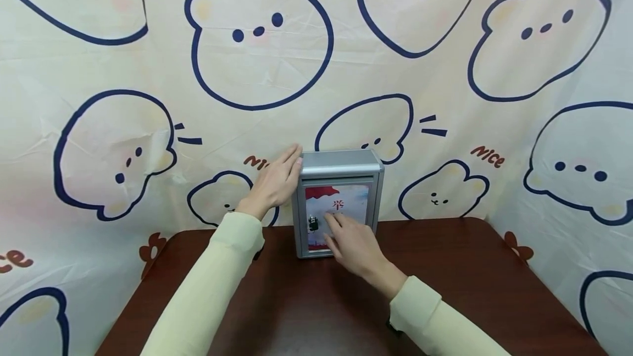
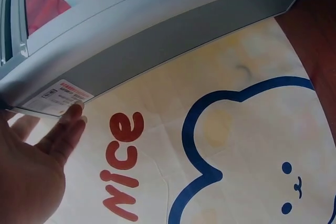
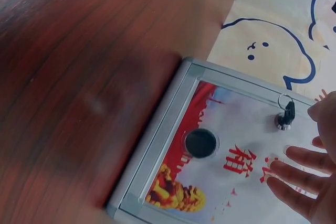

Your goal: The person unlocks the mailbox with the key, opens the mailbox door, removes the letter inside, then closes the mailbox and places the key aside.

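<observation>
A grey metal lockable box [image 1: 341, 162] stands upright at the back of the table. Its front panel [image 3: 247, 129] carries a printed picture with red characters. A key with a ring [image 3: 289, 111] sits in the lock on that panel, near a round dark disc [image 3: 200, 144]. My left hand [image 1: 278, 181] lies against the box's upper left side, fingers extended; in the left wrist view its fingertips touch a white label [image 2: 59, 97]. My right hand [image 1: 358, 249] is in front of the panel with fingers spread and fairly straight, thumb beside the key. Whether its fingertips touch the panel I cannot tell.
The dark wooden table [image 1: 292, 312] extends in front of the box and to both sides. Close behind it hangs a cream cloth [image 1: 257, 76] printed with bear outlines, which also covers the left and right sides.
</observation>
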The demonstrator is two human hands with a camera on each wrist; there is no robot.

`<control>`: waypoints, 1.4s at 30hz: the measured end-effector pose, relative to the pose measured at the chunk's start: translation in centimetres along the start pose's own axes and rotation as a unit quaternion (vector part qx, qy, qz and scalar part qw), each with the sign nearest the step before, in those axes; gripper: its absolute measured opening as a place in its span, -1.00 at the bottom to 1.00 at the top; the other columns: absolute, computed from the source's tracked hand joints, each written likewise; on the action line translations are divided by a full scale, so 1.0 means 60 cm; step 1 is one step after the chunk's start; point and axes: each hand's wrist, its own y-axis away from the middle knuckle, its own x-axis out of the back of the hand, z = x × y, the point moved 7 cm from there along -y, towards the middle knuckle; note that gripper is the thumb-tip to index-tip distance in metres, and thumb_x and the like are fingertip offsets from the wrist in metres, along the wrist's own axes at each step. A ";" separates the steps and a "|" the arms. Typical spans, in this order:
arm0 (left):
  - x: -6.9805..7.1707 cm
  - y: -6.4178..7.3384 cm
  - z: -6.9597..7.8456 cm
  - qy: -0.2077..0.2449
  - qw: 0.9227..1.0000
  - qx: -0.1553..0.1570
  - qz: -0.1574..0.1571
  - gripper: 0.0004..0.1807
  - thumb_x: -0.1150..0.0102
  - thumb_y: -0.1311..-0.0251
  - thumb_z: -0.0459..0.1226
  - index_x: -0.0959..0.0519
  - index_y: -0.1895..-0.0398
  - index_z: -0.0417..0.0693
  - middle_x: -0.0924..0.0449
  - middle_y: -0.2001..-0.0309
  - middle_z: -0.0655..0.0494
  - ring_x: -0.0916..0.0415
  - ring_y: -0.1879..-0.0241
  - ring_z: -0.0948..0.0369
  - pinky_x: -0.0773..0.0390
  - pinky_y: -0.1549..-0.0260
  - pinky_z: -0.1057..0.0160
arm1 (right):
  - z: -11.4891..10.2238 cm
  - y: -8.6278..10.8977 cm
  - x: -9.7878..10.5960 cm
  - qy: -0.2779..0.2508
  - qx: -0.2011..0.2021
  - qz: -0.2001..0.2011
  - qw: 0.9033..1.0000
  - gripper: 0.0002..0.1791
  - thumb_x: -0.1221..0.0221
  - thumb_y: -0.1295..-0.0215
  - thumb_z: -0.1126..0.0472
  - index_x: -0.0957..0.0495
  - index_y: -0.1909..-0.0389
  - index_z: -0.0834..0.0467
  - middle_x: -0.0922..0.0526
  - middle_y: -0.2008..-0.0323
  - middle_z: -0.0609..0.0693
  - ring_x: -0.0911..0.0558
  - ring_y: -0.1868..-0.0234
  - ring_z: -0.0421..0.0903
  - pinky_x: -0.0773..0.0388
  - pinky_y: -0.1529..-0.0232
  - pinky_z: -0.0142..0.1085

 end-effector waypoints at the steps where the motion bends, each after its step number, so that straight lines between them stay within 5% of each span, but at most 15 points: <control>1: 0.000 -0.002 -0.001 0.003 1.000 0.000 -0.003 -0.34 0.51 -0.63 0.06 -0.05 -0.65 0.00 0.08 -0.65 0.13 0.06 -0.61 0.08 -0.04 -0.54 0.00 | -0.004 -0.003 -0.002 0.000 0.002 -0.001 1.000 -0.48 -0.22 -0.45 0.01 -0.51 -0.32 0.16 -0.68 -0.14 0.08 -0.71 -0.04 -0.02 -0.73 0.07 -0.12; 18: -0.001 -0.009 -0.007 0.029 0.999 -0.018 0.003 -0.36 0.52 -0.63 -0.03 -0.18 -0.60 -0.12 -0.09 -0.61 0.04 -0.01 -0.59 0.08 -0.05 -0.54 0.05 | -0.039 -0.033 -0.031 0.041 -0.015 -0.009 0.999 -0.55 -0.19 -0.49 0.00 -0.62 -0.23 0.19 -0.72 -0.03 0.08 -0.73 0.02 -0.05 -0.74 0.16 -0.17; 30: -0.005 -0.010 -0.010 0.035 0.999 -0.021 0.013 -0.38 0.49 -0.64 -0.05 -0.20 -0.59 -0.12 -0.12 -0.60 0.04 -0.03 -0.58 0.09 -0.06 -0.54 0.06 | -0.046 -0.037 -0.038 0.056 0.015 0.044 0.997 -0.78 -0.28 -0.42 0.10 -0.72 0.13 0.18 -0.74 0.29 0.01 -0.73 0.32 -0.12 -0.70 0.42 -0.26; 42: -0.012 -0.014 -0.021 0.071 0.997 -0.037 0.012 -0.39 0.46 -0.64 -0.03 -0.21 -0.59 -0.09 -0.11 -0.60 0.08 -0.01 -0.59 0.12 -0.04 -0.54 0.05 | -0.046 -0.044 -0.042 0.041 -0.012 0.019 0.999 -0.80 -0.30 -0.41 0.12 -0.72 0.34 0.16 -0.72 0.43 -0.02 -0.69 0.46 -0.12 -0.67 0.48 -0.26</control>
